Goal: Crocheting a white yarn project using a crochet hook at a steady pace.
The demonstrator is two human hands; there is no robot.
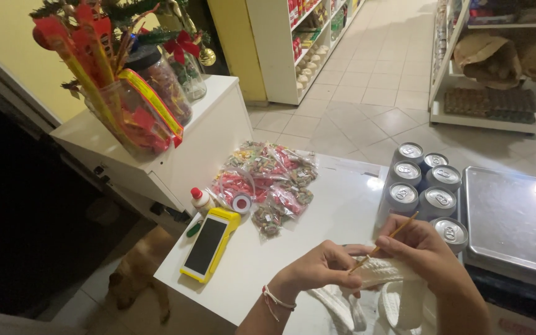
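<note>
I see the cream knitted yarn piece [383, 273] at the bench's near edge: soft, light, floppy, best pinched at its top row. My left hand [317, 270] has its fingers closed on it; my right hand [426, 251] pinches the thin wooden crochet hook [384, 241].

Both hands worked at the near edge of a white counter [317, 217]. The left hand [317, 270] pinched a piece of white crochet work [383, 273], while the right hand [423, 248] gripped a thin wooden crochet hook [398, 228] slanting up to the right. To the left lay a yellow card terminal [209, 244] and a pile of small candy bags [271, 180]. Just beyond the right hand stood 7 silver drink cans [426, 186], beside a steel scale tray [516, 217]. A tan dog [134, 273] lay on the floor at near left.
</note>
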